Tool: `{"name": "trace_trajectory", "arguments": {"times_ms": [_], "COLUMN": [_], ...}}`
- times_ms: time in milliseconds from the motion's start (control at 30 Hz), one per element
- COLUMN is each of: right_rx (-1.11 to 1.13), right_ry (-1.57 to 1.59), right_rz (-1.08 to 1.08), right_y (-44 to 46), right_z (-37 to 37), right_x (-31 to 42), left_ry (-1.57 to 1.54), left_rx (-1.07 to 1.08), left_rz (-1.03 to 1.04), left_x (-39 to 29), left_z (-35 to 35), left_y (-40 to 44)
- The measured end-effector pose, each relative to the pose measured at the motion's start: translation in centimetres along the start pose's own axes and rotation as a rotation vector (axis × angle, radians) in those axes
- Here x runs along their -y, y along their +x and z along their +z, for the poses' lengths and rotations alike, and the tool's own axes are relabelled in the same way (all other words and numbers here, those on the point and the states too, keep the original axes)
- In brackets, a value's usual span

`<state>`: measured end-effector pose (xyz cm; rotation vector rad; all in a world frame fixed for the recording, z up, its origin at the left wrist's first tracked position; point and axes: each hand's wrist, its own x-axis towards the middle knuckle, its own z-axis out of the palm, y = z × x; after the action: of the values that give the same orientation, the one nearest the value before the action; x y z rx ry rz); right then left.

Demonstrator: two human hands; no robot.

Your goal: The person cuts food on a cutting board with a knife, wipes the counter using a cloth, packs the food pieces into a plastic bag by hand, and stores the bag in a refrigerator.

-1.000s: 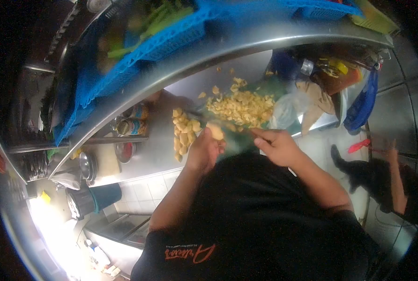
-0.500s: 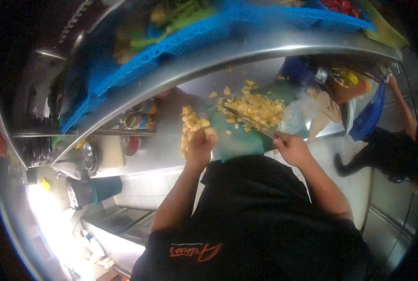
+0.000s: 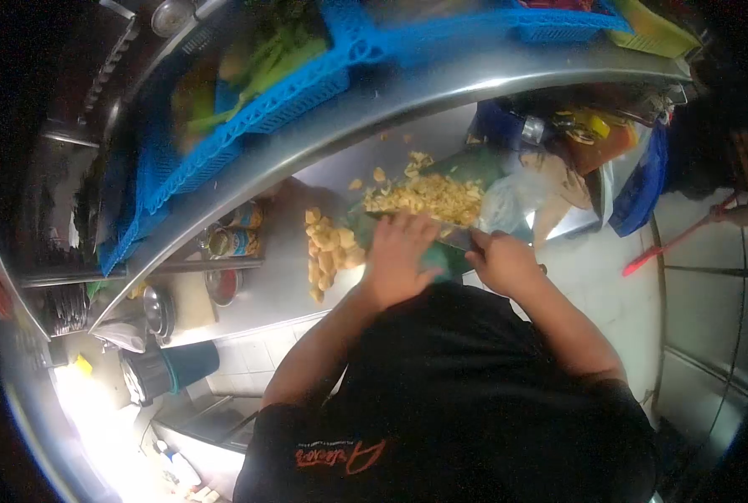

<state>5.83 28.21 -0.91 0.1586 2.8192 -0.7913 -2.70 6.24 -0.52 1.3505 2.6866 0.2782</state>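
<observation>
My right hand (image 3: 508,261) grips the handle of a knife (image 3: 456,238), its blade pointing left along the near edge of a heap of chopped pale-yellow pieces (image 3: 433,199). My left hand (image 3: 399,258) lies flat with its fingers apart, fingertips over the blade's front part; whether they press on it I cannot tell. Under the heap is a green cutting board (image 3: 483,168), partly covered by my hands. Left of it, larger uncut yellow chunks (image 3: 328,251) are piled on the steel counter (image 3: 282,289). Their exact kind is unclear.
A steel shelf edge (image 3: 374,105) carrying blue baskets (image 3: 298,101) crosses above the counter. Right of the board lie a clear plastic bag (image 3: 508,201) and a blue bag (image 3: 642,189). Cans (image 3: 241,241) and a metal bowl (image 3: 223,285) stand left. Another person's hand (image 3: 736,215) appears far right.
My left hand has moved right from the chunks to the knife blade and spread flat. My right hand still holds the knife. The person at right has shifted, and a pink-red long object now shows there.
</observation>
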Motion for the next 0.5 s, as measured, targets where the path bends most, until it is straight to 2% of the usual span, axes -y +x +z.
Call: {"name": "trace_trajectory", "arguments": {"times_ms": [33,133,200,267,333,433,500], "right_rx": [-0.015,0.092,0.074,0.012,-0.065,-0.213,-0.243], "right_ry": [0.003,-0.052,-0.128,-0.024,0.215,0.348,0.383], "right_rz": [0.01,0.052,0.071,0.09,0.239,0.392,0.494], "right_y": [-0.3,-1.6,-3.4,-5.6,-7.5,-9.6,-10.3], "right_z": [-0.5,-3.5,-5.4,-6.7,-7.9,-8.2,-8.3], "right_x": [0.3,-0.9,-3.1,-6.0,-7.9,-9.7,-9.0], "left_ry": [0.024,-0.033,0.0,0.048,0.097,-0.058,-0.136], "left_rx": [-0.013,0.033,0.07,0.113,0.159,-0.039,-0.195], "left_rz": [0.043,0.013,-0.037,-0.078,-0.094,-0.255,-0.457], "left_x": [-0.2,1.3,2.8,4.1,5.3,10.5,15.0], "left_z": [1.3,3.6,4.7,4.1,2.7,4.2,5.6], "left_y": [0.2,0.9,0.8,0.5,0.7,0.1,0.9]}}
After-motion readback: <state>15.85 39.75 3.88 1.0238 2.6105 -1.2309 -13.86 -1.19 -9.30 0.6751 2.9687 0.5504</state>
